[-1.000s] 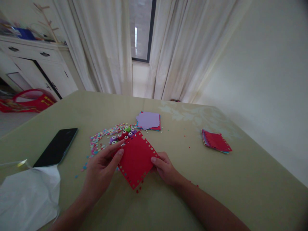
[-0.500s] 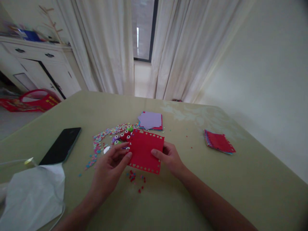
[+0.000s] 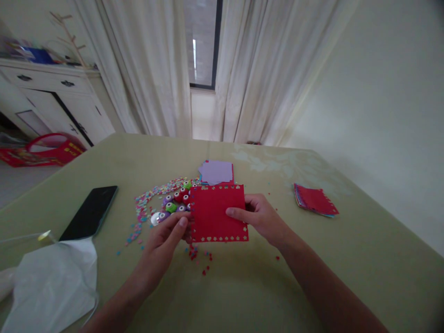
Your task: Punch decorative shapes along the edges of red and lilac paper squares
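A square sheet of red paper (image 3: 215,217) is held up over the table, with small punched holes shaped like hearts, stars and flowers along its edges. My right hand (image 3: 262,217) grips its right side, thumb on the front and fingers behind. At the left edge, my left hand (image 3: 169,236) has its fingers curled and thumb close in, fingertips touching the paper's border. Just behind the left hand stand several small red, purple and green craft punches (image 3: 171,208) with white round tops, partly covered by the sheet.
Confetti bits (image 3: 157,190) curve around the punches, and red bits (image 3: 193,252) lie nearer me. Behind the sheet is a lilac-topped paper stack (image 3: 217,171). A red-topped stack (image 3: 315,199) lies right. At left are a phone (image 3: 90,212) and a white cloth-like sheet (image 3: 55,282).
The red paper has turned from a tilt to nearly level and shifted right. My right hand moved right with it; my left thumb now lies just off the edge.
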The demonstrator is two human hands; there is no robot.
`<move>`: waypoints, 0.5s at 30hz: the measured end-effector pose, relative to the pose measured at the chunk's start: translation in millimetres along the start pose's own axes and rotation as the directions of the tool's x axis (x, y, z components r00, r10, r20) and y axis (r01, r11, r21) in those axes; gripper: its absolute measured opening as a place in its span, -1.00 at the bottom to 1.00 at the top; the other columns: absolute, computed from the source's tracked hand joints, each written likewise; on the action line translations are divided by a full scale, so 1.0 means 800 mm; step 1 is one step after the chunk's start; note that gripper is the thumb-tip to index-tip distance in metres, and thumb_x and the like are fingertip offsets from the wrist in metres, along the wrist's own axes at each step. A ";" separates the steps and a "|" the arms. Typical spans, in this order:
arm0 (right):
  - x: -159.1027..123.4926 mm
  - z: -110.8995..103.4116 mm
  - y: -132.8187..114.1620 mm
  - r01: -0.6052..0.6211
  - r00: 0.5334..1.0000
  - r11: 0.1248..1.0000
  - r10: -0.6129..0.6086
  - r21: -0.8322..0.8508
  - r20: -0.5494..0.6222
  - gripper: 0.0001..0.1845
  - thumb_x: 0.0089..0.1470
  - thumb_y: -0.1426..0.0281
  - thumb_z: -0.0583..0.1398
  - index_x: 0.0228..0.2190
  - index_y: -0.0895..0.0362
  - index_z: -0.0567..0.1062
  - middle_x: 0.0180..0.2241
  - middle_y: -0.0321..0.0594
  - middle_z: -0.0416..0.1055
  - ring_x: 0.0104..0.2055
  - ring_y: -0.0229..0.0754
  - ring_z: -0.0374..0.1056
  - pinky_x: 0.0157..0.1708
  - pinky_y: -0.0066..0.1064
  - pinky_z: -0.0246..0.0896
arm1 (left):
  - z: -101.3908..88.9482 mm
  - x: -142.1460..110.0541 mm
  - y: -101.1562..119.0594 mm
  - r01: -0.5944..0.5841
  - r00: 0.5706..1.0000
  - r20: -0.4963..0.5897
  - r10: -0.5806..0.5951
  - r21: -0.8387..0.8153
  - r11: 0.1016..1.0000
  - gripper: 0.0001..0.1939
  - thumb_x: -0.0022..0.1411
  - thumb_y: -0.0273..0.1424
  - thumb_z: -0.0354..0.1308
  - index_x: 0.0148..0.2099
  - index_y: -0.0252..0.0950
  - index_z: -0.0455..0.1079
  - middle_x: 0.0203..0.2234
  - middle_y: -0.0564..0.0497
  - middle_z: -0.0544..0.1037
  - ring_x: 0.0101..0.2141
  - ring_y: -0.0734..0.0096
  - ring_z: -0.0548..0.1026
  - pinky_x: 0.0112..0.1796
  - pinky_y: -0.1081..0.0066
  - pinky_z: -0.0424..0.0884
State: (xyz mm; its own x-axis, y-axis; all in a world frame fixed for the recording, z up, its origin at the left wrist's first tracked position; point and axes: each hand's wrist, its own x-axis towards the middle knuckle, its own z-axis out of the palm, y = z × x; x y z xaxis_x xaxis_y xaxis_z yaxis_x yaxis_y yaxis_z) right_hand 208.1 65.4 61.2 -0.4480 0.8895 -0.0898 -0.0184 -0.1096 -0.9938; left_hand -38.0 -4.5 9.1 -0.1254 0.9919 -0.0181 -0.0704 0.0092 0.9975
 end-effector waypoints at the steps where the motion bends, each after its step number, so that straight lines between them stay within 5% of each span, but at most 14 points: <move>1: -0.001 0.001 0.000 -0.002 1.000 1.000 0.002 0.010 0.008 -0.65 -0.01 0.16 0.48 -0.25 0.13 0.71 -0.25 -0.18 0.68 -0.35 -0.17 0.54 -0.31 -0.37 0.43 | 0.001 0.000 -0.002 0.021 1.000 0.018 -0.021 -0.024 0.999 -0.64 0.30 -0.03 0.30 -0.08 -0.20 0.62 -0.38 0.06 0.61 -0.39 0.42 0.52 -0.34 0.50 0.48; 8: -0.002 0.008 0.001 -0.018 1.000 0.999 0.017 0.046 0.021 -0.64 -0.02 0.16 0.49 -0.25 0.15 0.70 -0.27 -0.17 0.68 -0.36 -0.18 0.54 -0.31 -0.39 0.42 | 0.009 -0.004 -0.001 0.177 0.984 0.033 -0.174 -0.202 0.963 -0.62 0.21 -0.01 0.38 -0.09 -0.17 0.65 -0.30 0.05 0.67 -0.33 0.42 0.55 -0.27 0.49 0.52; 15: -0.004 0.008 -0.001 -0.013 0.999 0.999 0.010 0.050 0.043 -0.65 0.00 0.17 0.49 -0.25 0.14 0.70 -0.26 -0.17 0.68 -0.34 -0.18 0.55 -0.30 -0.40 0.42 | 0.011 -0.005 0.005 0.210 0.978 0.060 -0.201 -0.283 0.936 -0.61 0.17 -0.04 0.42 -0.08 -0.19 0.66 -0.26 -0.01 0.72 -0.32 0.33 0.62 -0.25 0.42 0.56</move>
State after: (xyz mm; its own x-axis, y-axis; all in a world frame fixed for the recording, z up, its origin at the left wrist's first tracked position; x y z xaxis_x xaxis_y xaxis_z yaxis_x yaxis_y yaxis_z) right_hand 204.1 59.9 63.0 -0.4865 0.8683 -0.0972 -0.0573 -0.1427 -0.9881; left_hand -28.9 -7.7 14.0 -0.0489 0.9756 -0.2138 -0.3719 0.1809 0.9105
